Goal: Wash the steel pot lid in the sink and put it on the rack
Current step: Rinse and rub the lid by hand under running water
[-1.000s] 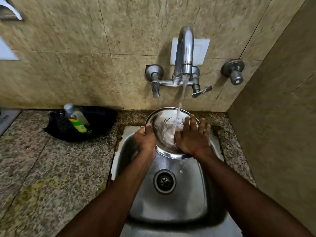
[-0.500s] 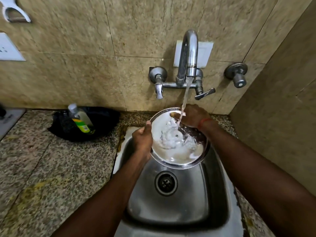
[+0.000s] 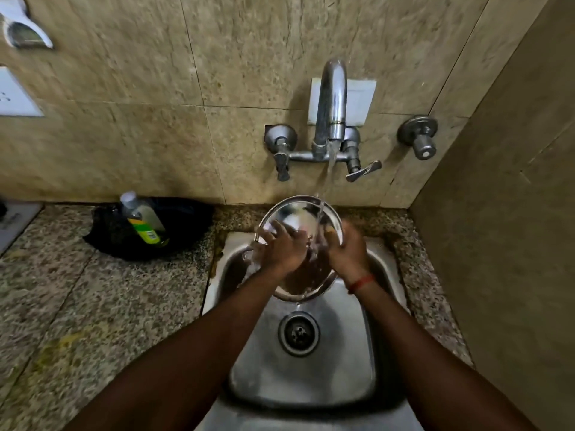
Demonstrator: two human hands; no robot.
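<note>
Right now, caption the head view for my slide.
Both hands, left hand and right hand, rinse the round steel pot lid under the running chrome wall tap over the steel sink.

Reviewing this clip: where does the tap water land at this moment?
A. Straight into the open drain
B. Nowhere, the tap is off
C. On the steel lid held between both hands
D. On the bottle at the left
C: the stream from the tap hits the steel lid, held over the sink by the left hand and right hand.

head cam | looks forward-down, close over sink (image 3: 357,353) | faces tiled wall (image 3: 155,104)
</note>
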